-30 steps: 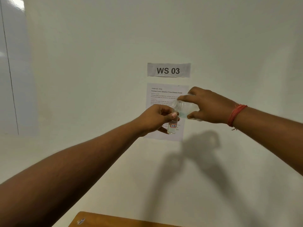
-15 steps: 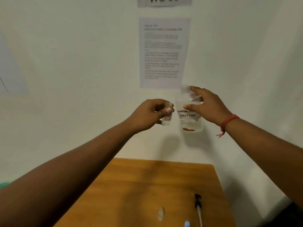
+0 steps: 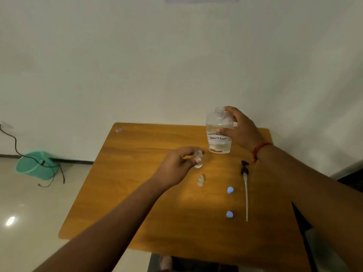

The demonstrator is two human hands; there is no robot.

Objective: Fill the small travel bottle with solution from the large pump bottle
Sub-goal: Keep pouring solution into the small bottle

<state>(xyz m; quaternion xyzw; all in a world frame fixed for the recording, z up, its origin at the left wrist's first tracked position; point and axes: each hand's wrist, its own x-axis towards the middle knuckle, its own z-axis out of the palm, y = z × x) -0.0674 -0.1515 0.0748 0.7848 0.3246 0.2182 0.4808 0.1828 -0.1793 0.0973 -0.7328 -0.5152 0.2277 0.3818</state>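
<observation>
The large pump bottle (image 3: 219, 132), its pump off, carries a white label (image 3: 217, 136) with handwritten capitals. The lower line reads "SOLUTION". The upper line begins "CONTA" and the rest is hidden behind the thumb of the right hand (image 3: 240, 130). A small red mark near the bottle's base is illegible.

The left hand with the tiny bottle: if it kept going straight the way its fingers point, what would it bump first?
Probably the large bottle held by the right hand. The left hand, gripping the small bottle, points up-right toward it, though depth is unclear.
</observation>
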